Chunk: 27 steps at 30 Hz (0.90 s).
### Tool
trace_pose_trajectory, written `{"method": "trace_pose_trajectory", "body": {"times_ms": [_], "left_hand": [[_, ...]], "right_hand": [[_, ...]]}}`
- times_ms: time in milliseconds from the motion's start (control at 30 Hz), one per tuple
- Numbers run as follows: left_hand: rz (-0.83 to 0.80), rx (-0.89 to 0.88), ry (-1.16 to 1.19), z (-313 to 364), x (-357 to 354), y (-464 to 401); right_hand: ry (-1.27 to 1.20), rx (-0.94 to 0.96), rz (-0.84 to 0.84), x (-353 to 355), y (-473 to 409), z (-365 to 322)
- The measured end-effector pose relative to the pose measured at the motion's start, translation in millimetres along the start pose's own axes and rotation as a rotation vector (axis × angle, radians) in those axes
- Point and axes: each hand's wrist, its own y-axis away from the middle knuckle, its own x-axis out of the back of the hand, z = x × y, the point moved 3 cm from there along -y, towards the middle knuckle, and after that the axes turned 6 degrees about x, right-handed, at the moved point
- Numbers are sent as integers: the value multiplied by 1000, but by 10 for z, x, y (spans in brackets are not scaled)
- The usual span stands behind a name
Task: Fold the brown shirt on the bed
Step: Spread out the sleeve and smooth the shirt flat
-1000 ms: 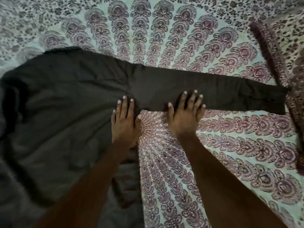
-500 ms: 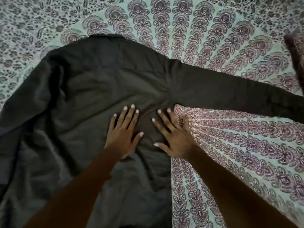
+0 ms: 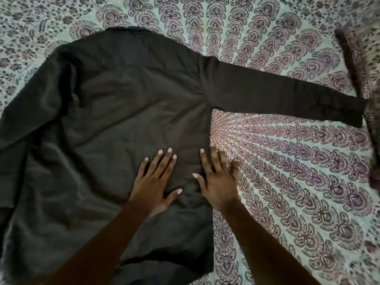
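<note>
looks like the smoothing step, brown shirt (image 3: 115, 112) spread flat on the bed (image 3: 287, 182), left hand (image 3: 153, 186) and right hand (image 3: 218, 182) pressing it with straight, spread fingers, next probably folding that right sleeve (image 3: 287, 97) inward

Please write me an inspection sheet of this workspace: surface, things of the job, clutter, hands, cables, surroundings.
Surface: bed under a patterned mandala bedsheet in mint and purple.
Job's things: dark brown long-sleeved fabric shirt spread flat, one sleeve stretched out to the right, not yet folded.
Clutter: patterned cushion with dark edge at the right border.
Hands: left hand flat on the shirt; right hand flat across the shirt's right edge; no grip taken.
Cables: nothing seen.
Surroundings: nothing seen beyond the bed.
</note>
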Motion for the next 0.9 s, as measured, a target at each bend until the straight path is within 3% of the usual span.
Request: {"method": "trace_pose_trajectory", "body": {"times_ms": [133,333,500,633,700,767,833,900], "left_hand": [[-27,-55,-7,85,-62,229],[-44,-94,-53,132,-145,562],[-54,-106,-44,206,-182,811],[-41,-107,-23,249,-175,930],[-62,-105,-32,245,-139,957],[-71,-102,-38,232,-132,1034],[-50,-119,-22,218,-159,1172],[-3,-160,-10,227,-198,1326]], "right_hand": [[-33,38,-22,-68,265,-203],[-162,-251,54,50,687,-403],[-638,-440,205,-117,906,-323],[-768,-594,300,-125,1026,-233],[-565,-530,271,-105,1089,-340],[-306,-339,209,-115,1224,-543],[-241,-130,125,-202,1403,-735],[-238,-66,-8,-326,1619,-807]]}}
